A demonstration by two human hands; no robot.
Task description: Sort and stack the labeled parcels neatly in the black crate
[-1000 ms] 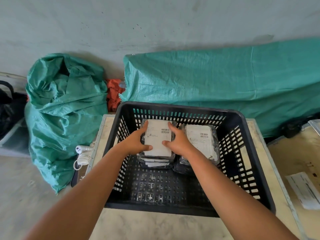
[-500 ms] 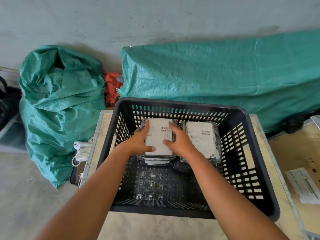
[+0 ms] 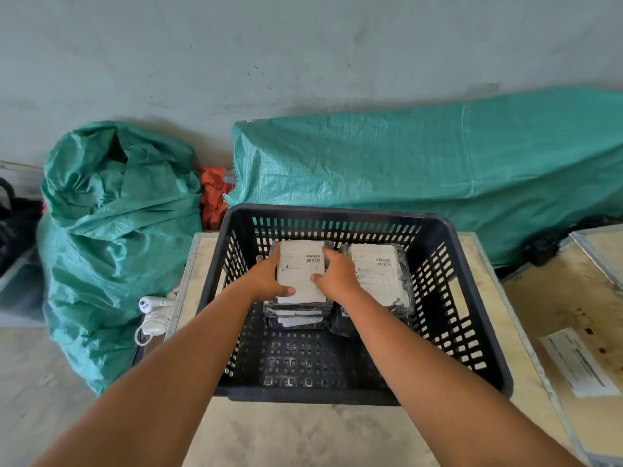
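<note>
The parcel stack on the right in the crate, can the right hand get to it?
Probably yes. The right hand rests on the left stack, right beside the right stack. The black crate is open on top and nothing covers that stack.

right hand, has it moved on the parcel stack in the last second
No. The right hand stays pressed on the right edge of the top parcel, beside the other stack in the crate.

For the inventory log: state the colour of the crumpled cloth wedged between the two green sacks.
Orange-red cloth, seen in the head view.
</note>
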